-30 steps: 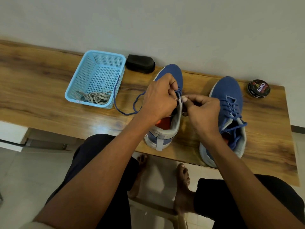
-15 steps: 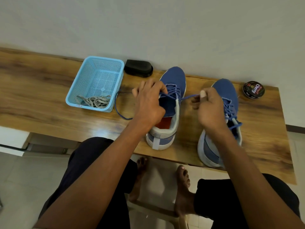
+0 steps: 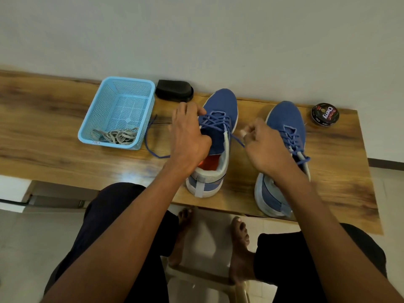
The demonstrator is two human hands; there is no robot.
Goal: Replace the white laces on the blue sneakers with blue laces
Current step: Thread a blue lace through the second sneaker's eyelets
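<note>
Near the tabletop's front edge, the left hand grips the left sneaker; the right hand pinches its blue lace taut.

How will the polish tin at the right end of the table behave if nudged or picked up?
The polish tin lies flat and looks low and wide, so a nudge should probably slide it on the glossy table, not tip it. Its round rim means it may roll if set on edge. The smooth, shiny lid could slip in a light pinch; a grip across the rim seems safer.
</note>
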